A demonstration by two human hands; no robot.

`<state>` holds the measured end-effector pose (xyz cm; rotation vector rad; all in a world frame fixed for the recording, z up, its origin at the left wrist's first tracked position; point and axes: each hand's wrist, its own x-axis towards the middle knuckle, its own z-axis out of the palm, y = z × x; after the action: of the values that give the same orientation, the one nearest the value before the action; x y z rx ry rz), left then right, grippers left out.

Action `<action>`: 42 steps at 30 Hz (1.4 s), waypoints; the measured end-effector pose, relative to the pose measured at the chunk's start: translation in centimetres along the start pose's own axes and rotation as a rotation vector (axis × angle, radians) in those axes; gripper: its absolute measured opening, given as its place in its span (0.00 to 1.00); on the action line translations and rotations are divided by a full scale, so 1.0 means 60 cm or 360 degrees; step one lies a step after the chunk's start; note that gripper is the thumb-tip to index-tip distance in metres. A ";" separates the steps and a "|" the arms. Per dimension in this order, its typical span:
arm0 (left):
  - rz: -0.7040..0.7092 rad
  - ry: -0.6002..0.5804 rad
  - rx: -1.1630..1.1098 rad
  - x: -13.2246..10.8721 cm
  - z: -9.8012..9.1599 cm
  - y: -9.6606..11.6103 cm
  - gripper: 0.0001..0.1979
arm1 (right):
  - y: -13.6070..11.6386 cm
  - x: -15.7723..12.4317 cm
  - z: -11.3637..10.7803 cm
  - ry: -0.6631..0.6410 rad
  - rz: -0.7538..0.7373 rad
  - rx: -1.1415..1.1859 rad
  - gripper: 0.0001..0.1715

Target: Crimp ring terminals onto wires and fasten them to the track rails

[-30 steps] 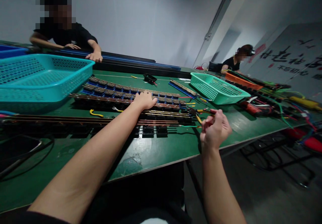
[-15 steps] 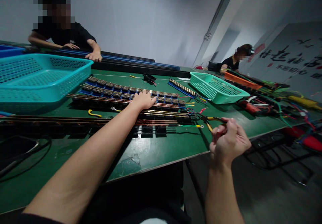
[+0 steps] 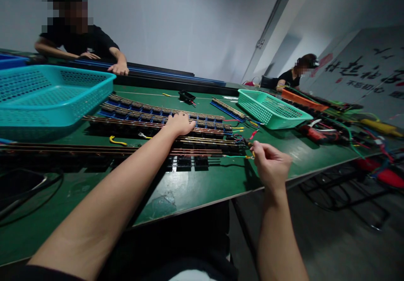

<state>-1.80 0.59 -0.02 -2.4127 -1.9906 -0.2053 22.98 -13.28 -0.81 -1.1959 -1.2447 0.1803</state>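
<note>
My left hand (image 3: pixel 179 124) lies across the middle of several long strips, its fingers bent over a strip (image 3: pixel 208 141) with brass-coloured rods on a dark base and its thumb pointing right. Thin wires (image 3: pixel 240 139) come out of that strip's right end. There my right hand (image 3: pixel 272 163) is closed around yellow-handled pliers (image 3: pixel 252 155), now mostly hidden by the fingers; the jaws are hard to make out. A green wire (image 3: pixel 235 156) with a ring terminal runs from the nearer copper-coloured strip (image 3: pixel 195 152) to just beside my right hand.
A turquoise basket (image 3: pixel 94 94) stands left, a mint basket (image 3: pixel 274 120) back right. A yellow wire piece (image 3: pixel 117 141), a small black box (image 3: pixel 187 97) and a short strip (image 3: pixel 230 109) lie on the green table (image 3: pixel 195 192). Two other people sit beyond.
My right hand has moved left and slightly up, bringing the pliers to the wires at the strip's end; its fingers now cover most of the handles. My left hand stays in place.
</note>
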 end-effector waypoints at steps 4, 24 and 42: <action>-0.0006 0.0006 0.0006 0.002 0.002 -0.001 0.32 | -0.001 -0.006 -0.005 -0.0339 -0.0196 -0.0253 0.14; -0.0026 -0.0046 -0.0030 -0.006 -0.009 0.003 0.32 | 0.004 -0.019 -0.005 -0.0625 -0.0329 -0.0308 0.09; -0.0027 -0.0039 -0.0033 -0.005 -0.007 0.001 0.32 | -0.006 -0.012 0.013 0.0480 0.0461 0.0771 0.15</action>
<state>-1.82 0.27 0.35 -2.4232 -2.0302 -0.1985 21.92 -13.51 -1.09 -0.9294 -0.7052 0.4693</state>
